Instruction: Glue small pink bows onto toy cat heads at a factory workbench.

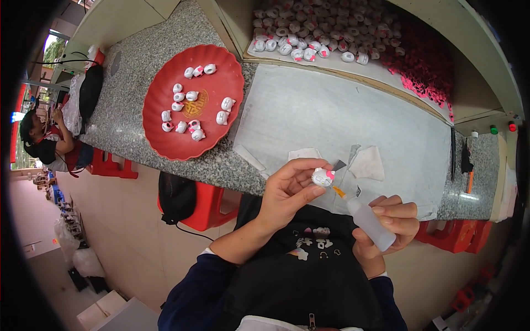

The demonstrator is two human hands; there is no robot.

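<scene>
Between the thumb and fingers of my left hand [290, 193] is a small white cat-head figurine [321, 177] with a pink bow. My right hand [395, 220] is wrapped round a translucent squeeze bottle [371, 223], held tilted. Its yellow nozzle tip [338, 191] points at the figurine's lower right side; whether it touches I cannot tell. Both hands are over the near edge of a white sheet [342, 105] on the bench. Behind them lie a folded white cloth [367, 164] and another pale scrap [303, 154].
A red scalloped plate [157, 105] with several white figurines stands at the left on the speckled bench [132, 71]. A shelf at the back holds a heap of figurines [309, 33] and pink bow pieces [425, 83]. Red stools [204, 207] are below; a person [49, 138] sits far left.
</scene>
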